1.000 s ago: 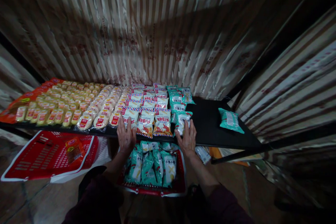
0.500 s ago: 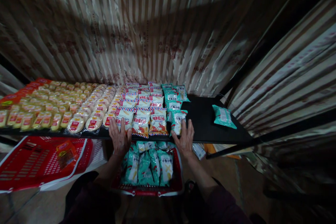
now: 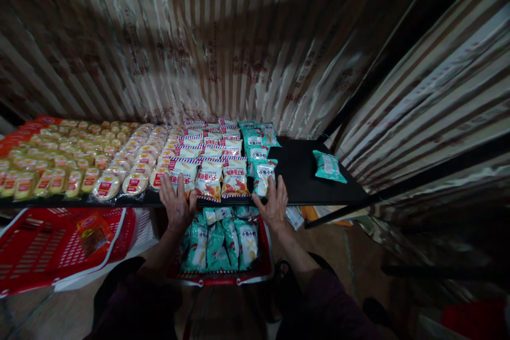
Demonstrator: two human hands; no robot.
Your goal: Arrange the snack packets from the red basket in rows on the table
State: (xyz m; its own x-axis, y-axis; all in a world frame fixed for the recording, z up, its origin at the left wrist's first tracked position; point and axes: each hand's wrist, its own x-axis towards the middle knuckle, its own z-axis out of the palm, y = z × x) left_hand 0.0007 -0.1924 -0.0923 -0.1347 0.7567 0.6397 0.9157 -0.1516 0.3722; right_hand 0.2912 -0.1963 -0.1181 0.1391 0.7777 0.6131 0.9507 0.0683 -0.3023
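Observation:
On a black shelf (image 3: 303,188), several white-and-red snack bags (image 3: 210,178) lie in rows, with teal bags (image 3: 263,172) beside them on the right. My left hand (image 3: 177,204) rests with fingers apart against the front-left white-and-red bag. Fingers spread, my right hand (image 3: 274,202) touches the lower right edge of the front teal bag. Neither hand is closed round a bag. Below the shelf, between my forearms, a red basket (image 3: 261,273) holds several more teal bags.
One lone teal bag (image 3: 329,166) lies on the shelf's right part. Round packs (image 3: 136,181) and small yellow packs (image 3: 73,183) fill the left. Another red basket (image 3: 27,244) holds an orange packet (image 3: 94,234). Striped cloth (image 3: 223,37) hangs behind.
The whole view has shifted, so the shelf and bags appear slightly further left and up. Both hands keep nearly the same places against the front bags.

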